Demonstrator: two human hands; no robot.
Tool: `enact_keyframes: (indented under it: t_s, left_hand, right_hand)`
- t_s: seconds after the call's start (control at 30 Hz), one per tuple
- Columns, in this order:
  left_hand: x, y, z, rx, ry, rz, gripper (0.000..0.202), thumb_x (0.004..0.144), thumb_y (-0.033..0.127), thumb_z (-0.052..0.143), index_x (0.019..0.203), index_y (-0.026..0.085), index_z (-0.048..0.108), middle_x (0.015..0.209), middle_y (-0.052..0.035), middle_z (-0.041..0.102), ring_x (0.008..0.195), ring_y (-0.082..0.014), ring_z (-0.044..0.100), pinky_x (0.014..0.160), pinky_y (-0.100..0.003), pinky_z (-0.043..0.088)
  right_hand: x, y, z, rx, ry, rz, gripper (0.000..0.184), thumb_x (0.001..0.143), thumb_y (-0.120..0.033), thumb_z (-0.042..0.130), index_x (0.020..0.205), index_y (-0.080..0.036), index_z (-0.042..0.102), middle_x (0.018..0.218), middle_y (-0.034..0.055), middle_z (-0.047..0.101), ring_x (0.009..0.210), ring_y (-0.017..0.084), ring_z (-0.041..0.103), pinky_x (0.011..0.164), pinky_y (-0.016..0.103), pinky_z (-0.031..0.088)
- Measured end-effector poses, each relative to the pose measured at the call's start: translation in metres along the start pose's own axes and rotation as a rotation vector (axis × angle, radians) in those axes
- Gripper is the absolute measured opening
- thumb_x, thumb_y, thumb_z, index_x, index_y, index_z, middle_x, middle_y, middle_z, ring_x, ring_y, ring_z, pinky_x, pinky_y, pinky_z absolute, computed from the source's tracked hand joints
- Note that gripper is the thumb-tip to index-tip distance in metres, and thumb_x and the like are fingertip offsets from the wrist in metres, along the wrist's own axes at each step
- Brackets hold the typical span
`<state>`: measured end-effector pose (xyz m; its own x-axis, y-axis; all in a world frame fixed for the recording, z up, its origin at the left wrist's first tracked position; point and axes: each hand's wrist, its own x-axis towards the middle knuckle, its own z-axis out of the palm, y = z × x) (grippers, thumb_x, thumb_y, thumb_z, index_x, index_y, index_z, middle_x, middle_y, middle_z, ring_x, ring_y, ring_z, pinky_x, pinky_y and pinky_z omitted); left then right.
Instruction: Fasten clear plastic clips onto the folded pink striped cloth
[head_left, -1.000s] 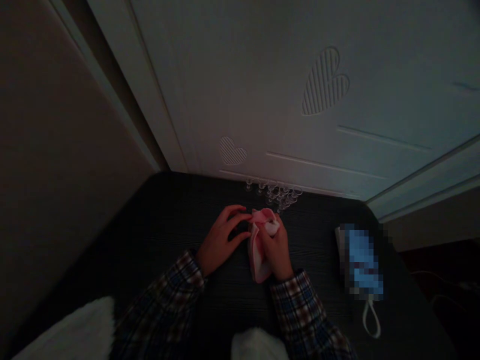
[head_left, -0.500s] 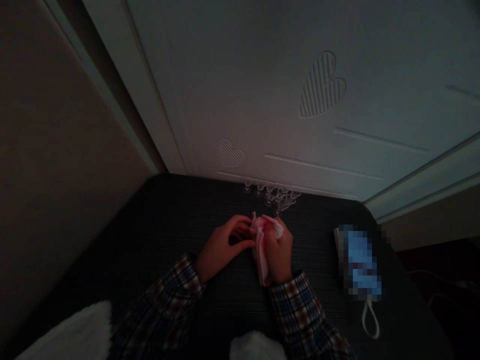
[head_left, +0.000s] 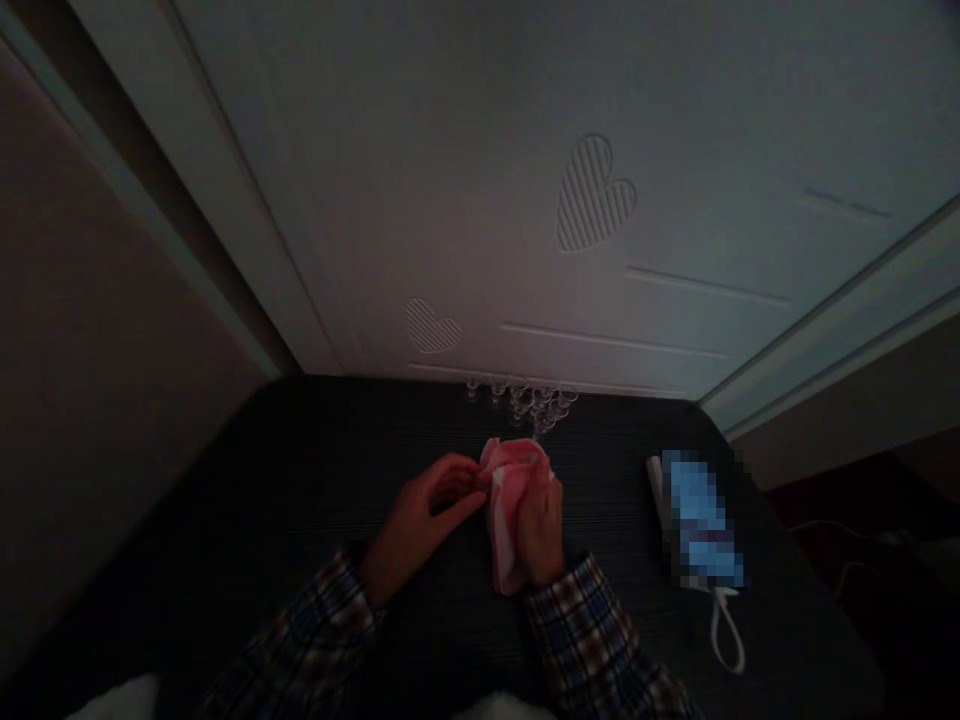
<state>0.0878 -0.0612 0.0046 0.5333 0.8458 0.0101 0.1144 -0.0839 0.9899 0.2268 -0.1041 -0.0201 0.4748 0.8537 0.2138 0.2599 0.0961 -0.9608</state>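
Head view, very dark. Fingers of right hand (head_left: 541, 525) wrapped tight around pink cloth (head_left: 508, 480). Fingertips of left hand (head_left: 420, 520) pinching left edge of cloth. Cloth over middle of black table (head_left: 285, 520). Checked sleeves (head_left: 577, 630) near. Little clear cups (head_left: 525, 402) at far edge, by white door (head_left: 450, 180). Blue thing (head_left: 701, 520) with white strap on right.

Pink-and-white cloth (head_left: 507, 500), crumpled, held upright above dark table, lower end hanging.
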Motion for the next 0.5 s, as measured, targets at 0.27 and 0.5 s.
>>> enact_keyframes:
  t_s: [0.27, 0.5]
  left_hand:
    - [0.007, -0.009, -0.008, -0.058, 0.120, -0.027, 0.024, 0.078, 0.030, 0.055, 0.099, 0.018, 0.053, 0.097, -0.0053, 0.063, 0.079, -0.0166, 0.063, 0.075, -0.031, 0.050]
    - [0.008, -0.007, -0.012, -0.068, 0.182, -0.017, 0.026, 0.079, 0.032, 0.055, 0.100, 0.017, 0.055, 0.102, -0.0073, 0.064, 0.087, -0.0186, 0.062, 0.077, -0.032, 0.050]
  right_hand:
    - [0.006, -0.008, -0.005, 0.084, 0.040, 0.037, 0.031, 0.091, -0.037, 0.026, 0.107, -0.020, 0.046, 0.094, 0.0037, 0.056, 0.083, 0.016, 0.054, 0.075, 0.029, 0.041]
    - [0.009, -0.015, -0.004, 0.116, -0.030, -0.059, 0.020, 0.088, -0.029, 0.040, 0.102, -0.020, 0.050, 0.098, 0.0039, 0.055, 0.090, 0.016, 0.052, 0.081, 0.030, 0.039]
